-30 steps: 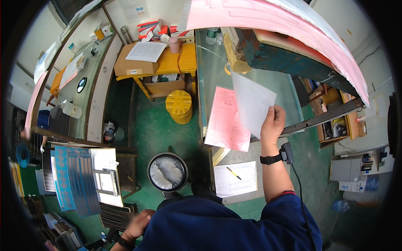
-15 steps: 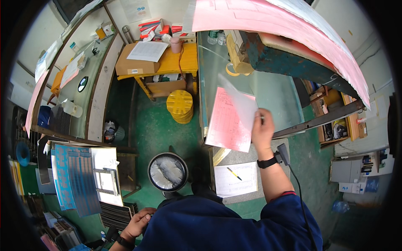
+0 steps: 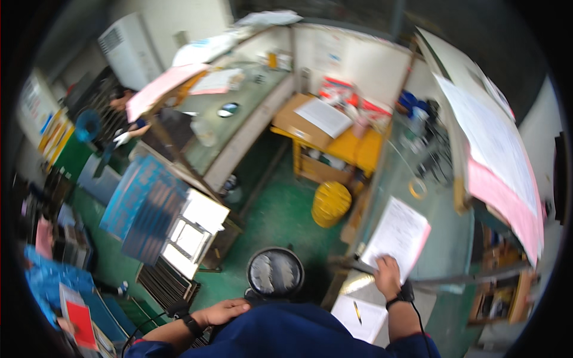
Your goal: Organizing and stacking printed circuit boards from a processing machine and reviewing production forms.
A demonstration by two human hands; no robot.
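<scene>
green-painted workshop floor runs between cluttered benches, and the landmark is the long glass-topped green table (image 3: 444, 238) at the person's right. on that table, close to its near edge, a white printed paper sheet (image 3: 399, 230) lies flat over a pink paper sheet (image 3: 425, 235), whose edge peeks out along the far side of the white one. the right hand (image 3: 387, 275) rests palm down on the near corner of the white sheet, fingers spread loosely, pinning it rather than gripping it. the left hand (image 3: 224, 311) sits well away from the table, down by the person's left hip, partly curled; whether it holds anything i cannot tell. just nearer than the table's edge, another white form with a yellow pen (image 3: 357, 312) on it lies untouched. judging by this, the sheet is already laid down and stacked; squaring it with the pink one looks unfinished, and the hand is not yet off it
</scene>
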